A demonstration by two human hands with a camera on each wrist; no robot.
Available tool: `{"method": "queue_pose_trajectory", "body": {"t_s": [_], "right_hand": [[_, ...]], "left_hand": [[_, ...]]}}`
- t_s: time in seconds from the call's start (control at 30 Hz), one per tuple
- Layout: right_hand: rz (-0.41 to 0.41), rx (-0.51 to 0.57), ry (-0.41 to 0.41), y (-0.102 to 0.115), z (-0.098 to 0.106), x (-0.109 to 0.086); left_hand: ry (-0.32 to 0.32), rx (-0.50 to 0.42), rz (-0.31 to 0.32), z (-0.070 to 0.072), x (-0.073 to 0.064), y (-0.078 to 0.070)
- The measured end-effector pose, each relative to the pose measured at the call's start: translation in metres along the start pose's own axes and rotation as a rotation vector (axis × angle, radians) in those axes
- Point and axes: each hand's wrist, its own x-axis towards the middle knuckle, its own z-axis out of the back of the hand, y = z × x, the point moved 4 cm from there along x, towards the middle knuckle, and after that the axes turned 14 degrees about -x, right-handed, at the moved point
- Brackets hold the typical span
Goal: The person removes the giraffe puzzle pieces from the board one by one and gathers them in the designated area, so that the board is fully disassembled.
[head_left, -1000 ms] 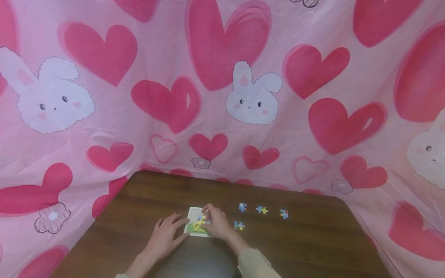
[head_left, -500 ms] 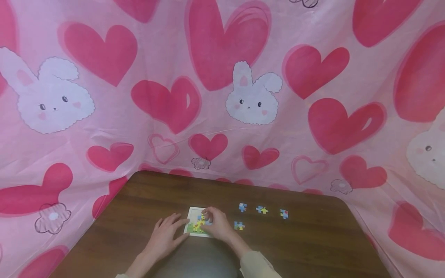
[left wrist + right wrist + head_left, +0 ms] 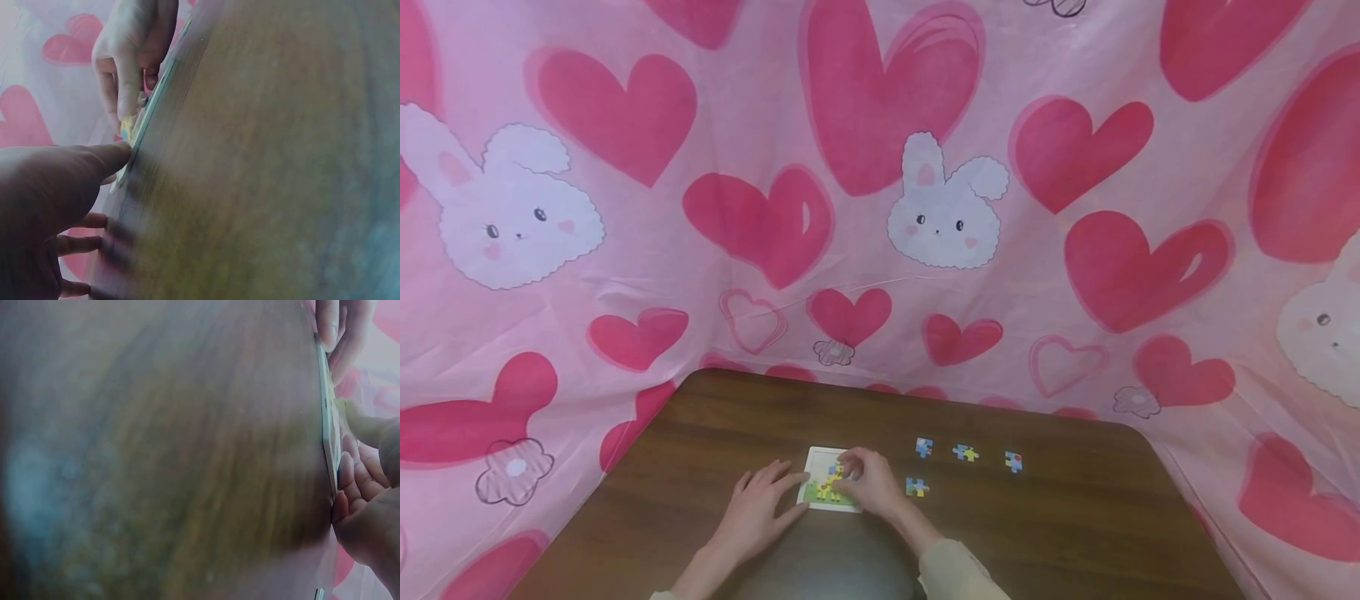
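Note:
A small white-rimmed jigsaw tray [image 3: 831,507] lies on the table, with a yellow giraffe picture partly filled in over green ground. My left hand [image 3: 754,507] spreads at its left side, thumb and index fingertip right at the rim, the other fingers reaching to the tabletop. Over the tray's right part, my right hand [image 3: 874,485] pinches a puzzle piece low against the picture. In the left wrist view, a yellow bit of that puzzle piece [image 3: 126,127] shows under the thumb; the fingers hide most of it. The right wrist view shows the tray [image 3: 327,419] edge-on, with the thumb bent over it.
Several loose puzzle pieces lie to the right of the tray: a blue-and-yellow piece [image 3: 917,487] nearest the right hand, with others farther back, such as a piece with a red dot [image 3: 1013,461]. The brown wooden table [image 3: 1060,517] meets a pink heart-patterned cloth [image 3: 865,275] behind.
The right hand has shifted slightly right and down over the tray, its fingers drawing together and baring more of the lower right rim. The left hand and loose pieces stay put.

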Motion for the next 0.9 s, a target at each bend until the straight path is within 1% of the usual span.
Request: {"method": "queue_pose_trajectory", "body": {"t_s": [0.03,0.2,0.43,0.57,0.7,0.9], "right_hand": [[0.0,0.002,-0.003,0.0,0.0,0.0],[-0.03,0.045,-0.01,-0.003,0.007,0.0],[-0.001,0.129,-0.007,-0.009,0.032,-0.011],[-0.013,0.187,0.021,-0.019,0.051,-0.024],[-0.032,0.219,0.03,-0.034,0.071,-0.039],[-0.016,0.224,0.022,-0.061,0.101,-0.062]], "left_hand": [[-0.004,0.004,-0.009,0.0,0.0,0.0],[-0.002,-0.004,-0.012,0.001,0.001,-0.002],[0.018,0.003,0.01,0.0,0.001,-0.002],[0.023,-0.006,0.021,0.001,0.001,-0.002],[0.028,-0.015,0.029,0.002,0.001,-0.001],[0.028,-0.014,0.025,0.001,-0.001,0.0]]}}
